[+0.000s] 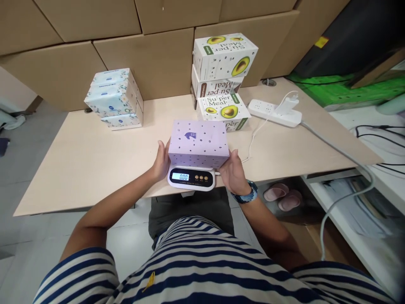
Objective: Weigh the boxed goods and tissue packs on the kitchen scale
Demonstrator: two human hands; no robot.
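A pale purple box with dark specks and a small horse-head logo is over a white kitchen scale near the table's front edge. The scale's lit display reads 0.00; I cannot tell whether the box touches its platform. My left hand presses against the box's left side, its fingers partly hidden behind it. On the opposite side my right hand, with a blue band at the wrist, grips the box between thumb and partly hidden fingers.
Packs of tissues are stacked at the left back. Super Meal boxes stand behind the purple box. A power strip with a plugged-in charger and white cables lies right. Cardboard boxes line the table's back.
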